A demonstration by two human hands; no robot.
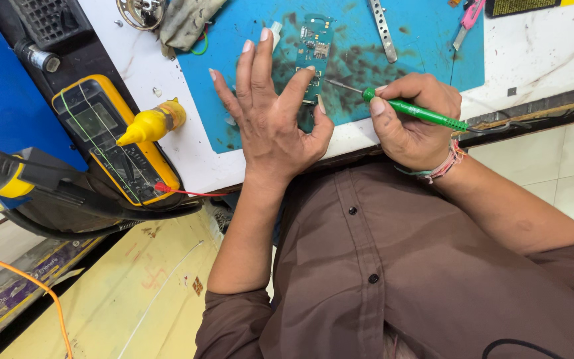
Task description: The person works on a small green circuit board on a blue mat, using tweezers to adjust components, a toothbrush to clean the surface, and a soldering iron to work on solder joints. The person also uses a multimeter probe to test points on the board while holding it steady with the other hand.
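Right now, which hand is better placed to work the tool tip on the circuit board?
The right hand. It grips the green soldering iron with the tip already at the circuit board. The left hand lies spread with a finger on the board, steadying it on the blue mat.

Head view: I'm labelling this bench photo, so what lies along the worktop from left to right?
Multimeter → yellow bottle → left hand → circuit board → green screwdriver in the right hand → pink tool.
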